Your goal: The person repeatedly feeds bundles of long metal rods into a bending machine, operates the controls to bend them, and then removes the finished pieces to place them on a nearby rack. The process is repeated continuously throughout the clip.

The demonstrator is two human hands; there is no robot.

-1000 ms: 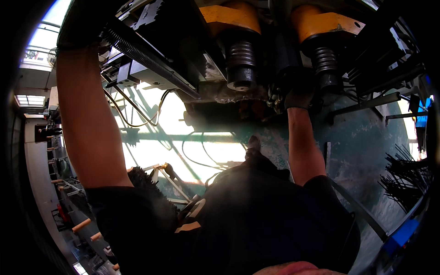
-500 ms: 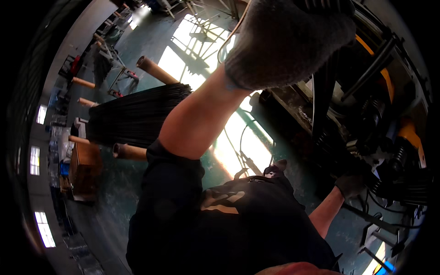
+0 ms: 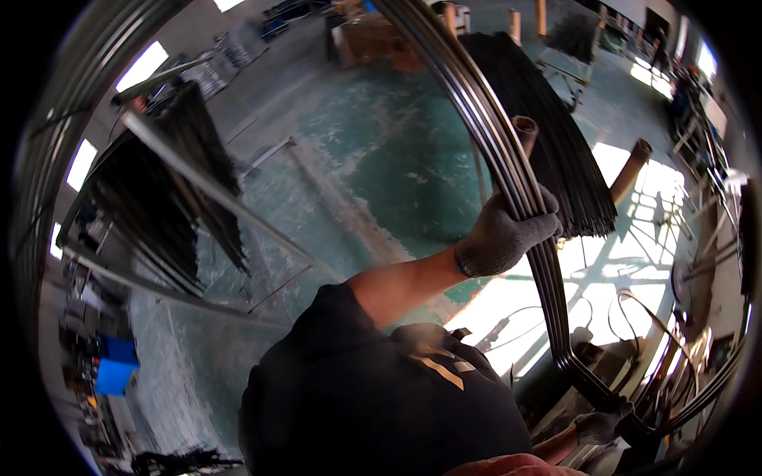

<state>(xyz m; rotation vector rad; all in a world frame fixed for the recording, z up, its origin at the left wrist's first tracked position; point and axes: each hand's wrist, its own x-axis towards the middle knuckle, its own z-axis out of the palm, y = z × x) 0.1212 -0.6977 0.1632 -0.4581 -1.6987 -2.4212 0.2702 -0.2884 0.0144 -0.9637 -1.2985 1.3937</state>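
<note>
A bundle of several long, dark, shiny metal tubes [image 3: 475,91] runs from the top of the view down to the lower right. It curves along its upper length and has a sharp bend low down. My left hand [image 3: 512,232], in a grey knitted glove, is closed around the bundle at its middle, arm stretched out. Lower right, past the bend, my gloved right hand [image 3: 599,427] is closed on the same tubes; its fingertips are partly hidden. Beyond my right hand, the tubes continue toward the right rim, in shadow.
Behind the bundle, a thick stack of black rods [image 3: 548,135] lies between brown upright posts [image 3: 631,170]. More dark rods [image 3: 151,214] hang on a metal rack [image 3: 214,186] at left. Cardboard boxes [image 3: 373,44] stand far back, a blue bin [image 3: 117,365] at left. Cables [image 3: 627,309] lie at right.
My view has swung round from the machine side, and the long tubes now stretch across it. My left hand, formerly high and close, is lower and farther off, gripping the tubes.
</note>
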